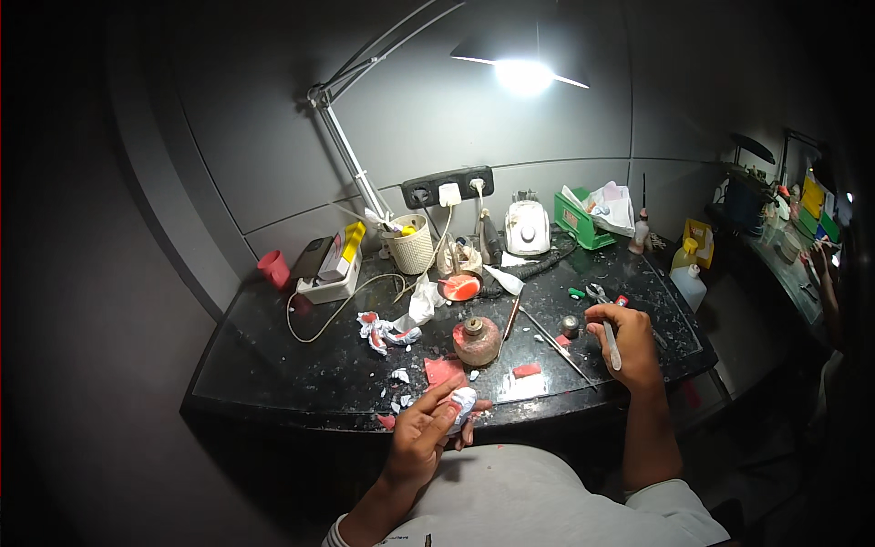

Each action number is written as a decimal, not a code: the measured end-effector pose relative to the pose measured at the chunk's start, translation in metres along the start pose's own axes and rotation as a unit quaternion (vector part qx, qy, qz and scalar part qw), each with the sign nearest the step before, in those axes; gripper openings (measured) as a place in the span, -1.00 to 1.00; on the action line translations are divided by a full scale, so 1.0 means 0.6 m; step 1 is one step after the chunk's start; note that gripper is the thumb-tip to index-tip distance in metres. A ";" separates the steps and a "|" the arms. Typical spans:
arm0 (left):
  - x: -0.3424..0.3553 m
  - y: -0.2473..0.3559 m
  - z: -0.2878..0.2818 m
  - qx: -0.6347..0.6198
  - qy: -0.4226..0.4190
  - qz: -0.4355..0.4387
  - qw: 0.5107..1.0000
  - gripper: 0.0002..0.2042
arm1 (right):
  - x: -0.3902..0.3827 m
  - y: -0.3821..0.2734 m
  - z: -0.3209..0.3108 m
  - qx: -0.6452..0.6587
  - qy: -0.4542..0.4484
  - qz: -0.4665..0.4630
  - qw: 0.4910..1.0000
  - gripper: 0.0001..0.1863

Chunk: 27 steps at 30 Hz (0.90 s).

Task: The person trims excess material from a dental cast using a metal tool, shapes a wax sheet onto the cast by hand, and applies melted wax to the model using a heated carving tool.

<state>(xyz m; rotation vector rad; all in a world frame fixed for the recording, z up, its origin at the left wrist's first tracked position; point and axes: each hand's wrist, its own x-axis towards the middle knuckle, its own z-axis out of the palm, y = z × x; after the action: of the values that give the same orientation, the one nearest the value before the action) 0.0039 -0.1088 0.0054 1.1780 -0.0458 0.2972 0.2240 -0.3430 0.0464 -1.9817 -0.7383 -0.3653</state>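
Note:
At the desk's front edge my left hand (425, 428) is closed on a white lumpy piece (462, 401) with some pink on it, perhaps plaster. My right hand (627, 345) is closed around a flat metal tool (612, 345), held upright over the right side of the desk. Beside my left hand lies a pink sheet (440, 370). Behind it stands a round, pink-stained burner (476, 346) with a metal top. Thin instruments (556, 345), a small metal cap (570, 328) and a pink strip (526, 371) lie between my hands.
The black desk (237, 385) holds white scraps (378, 333), a red cup (273, 272), pen holder (408, 251), red-filled dish (460, 289), white machine (526, 230), green holder (570, 220) and bottles (688, 286). A lamp (519, 64) hangs above. Another person's arm (829, 301) shows at the right.

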 end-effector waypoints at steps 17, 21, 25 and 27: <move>0.007 -0.008 -0.009 -0.076 -0.011 0.085 0.993 -0.51 | 0.027 0.081 -0.099 -0.140 0.033 0.038 0.989 -0.70; 0.008 -0.020 -0.033 -0.048 0.028 0.098 0.994 -0.58 | 0.036 0.102 -0.078 -0.111 0.058 0.083 0.989 -0.76; 0.011 -0.013 -0.035 -0.076 0.058 0.114 0.989 -0.59 | 0.046 0.114 -0.057 -0.128 -0.021 0.048 0.990 -0.77; 0.012 -0.011 -0.039 -0.078 0.068 0.127 0.986 -0.58 | 0.047 0.112 -0.048 -0.116 -0.001 0.040 0.992 -0.69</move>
<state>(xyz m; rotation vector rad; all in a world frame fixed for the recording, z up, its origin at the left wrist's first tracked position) 0.0096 -0.0883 -0.0081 0.9946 -0.0985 0.5891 0.2897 -0.3824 0.0297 -2.2226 -0.6385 -0.4161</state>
